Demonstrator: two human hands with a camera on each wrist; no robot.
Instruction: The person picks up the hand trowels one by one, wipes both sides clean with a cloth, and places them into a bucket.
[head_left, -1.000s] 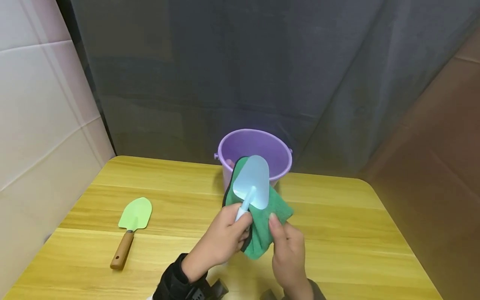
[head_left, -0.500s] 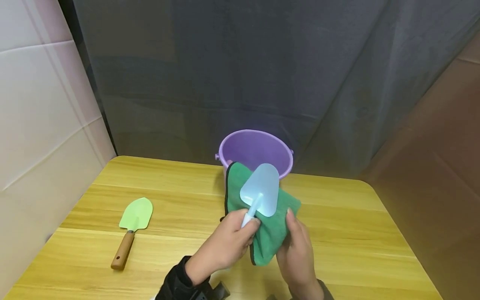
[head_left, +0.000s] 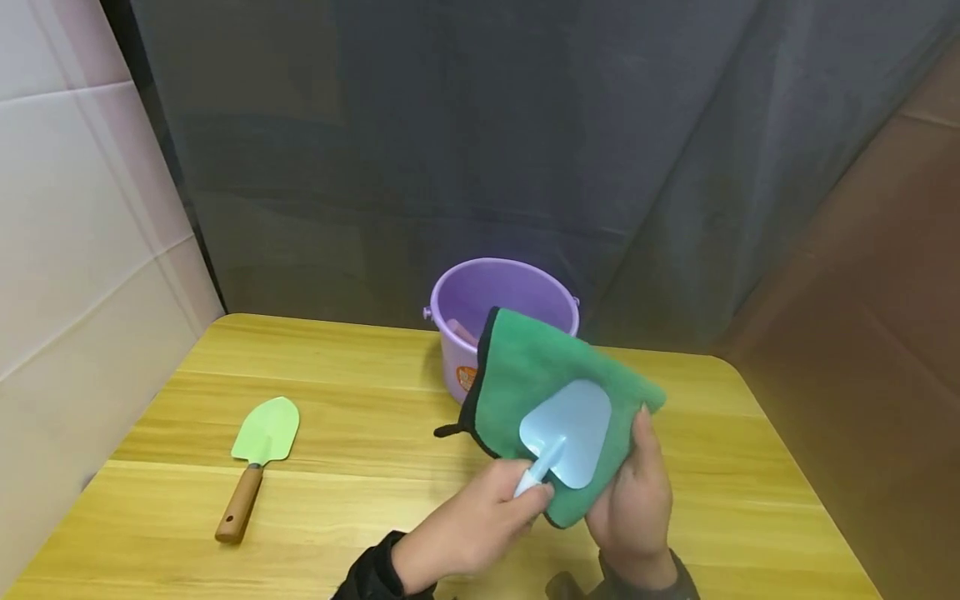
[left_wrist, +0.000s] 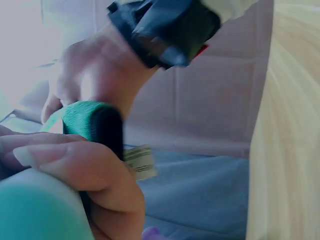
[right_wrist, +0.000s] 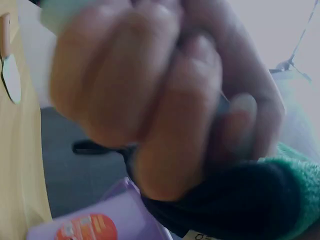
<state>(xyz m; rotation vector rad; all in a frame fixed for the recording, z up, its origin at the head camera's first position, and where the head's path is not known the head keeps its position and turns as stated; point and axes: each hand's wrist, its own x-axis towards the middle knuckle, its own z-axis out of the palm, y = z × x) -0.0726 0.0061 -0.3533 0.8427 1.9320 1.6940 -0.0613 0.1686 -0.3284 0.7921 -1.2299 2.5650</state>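
Note:
My left hand [head_left: 480,521] grips the handle of a light blue trowel [head_left: 573,429], most of that handle hidden in the fist. The blade points up and to the right. It lies against a green cloth [head_left: 540,346] with black edging and a black hanging loop at its left corner. My right hand [head_left: 637,500] holds the cloth from behind on the right, thumb on the front by the blade's edge. In the left wrist view, the handle's white and teal end [left_wrist: 40,210] shows beneath the thumb, and a printed label hangs from the cloth.
Behind the cloth stands a purple bucket [head_left: 453,358], partly covered by it, with a pinkish thing [head_left: 461,332] inside. On the left of the wooden table [head_left: 360,400] lies a light green trowel [head_left: 267,429] with a wooden handle. Dark fabric [head_left: 420,150] hangs at the back.
Both hands have moved right, carrying the blue trowel and the cloth. The cloth has spread wider, and its black loop now shows at the left. More of the bucket's front is visible.

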